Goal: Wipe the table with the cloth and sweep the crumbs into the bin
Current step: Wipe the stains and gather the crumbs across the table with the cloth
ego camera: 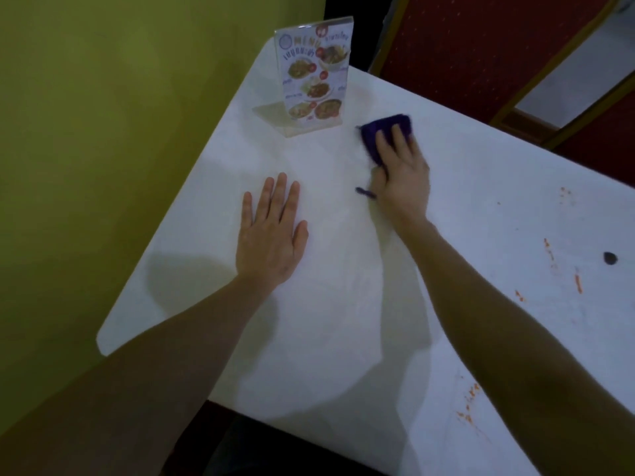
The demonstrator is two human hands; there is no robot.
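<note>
A dark purple cloth (378, 130) lies on the white table (343, 304), just right of a menu stand. My right hand (400, 173) presses flat on the cloth with straight fingers, covering most of it; the thumb curls at the cloth's near edge, and a purple loop sticks out by the wrist. My left hand (271, 231) rests palm down on the bare tabletop, fingers straight, holding nothing. Orange crumbs and smears (549, 249) are scattered over the right part of the table, with more (469, 403) near the front edge. No bin is in view.
A clear acrylic menu stand (314, 80) stands upright at the table's far corner. A small dark spot (610, 258) lies on the table at the right. A green wall (103, 132) runs along the left edge. Red chair backs (481, 46) stand behind the table.
</note>
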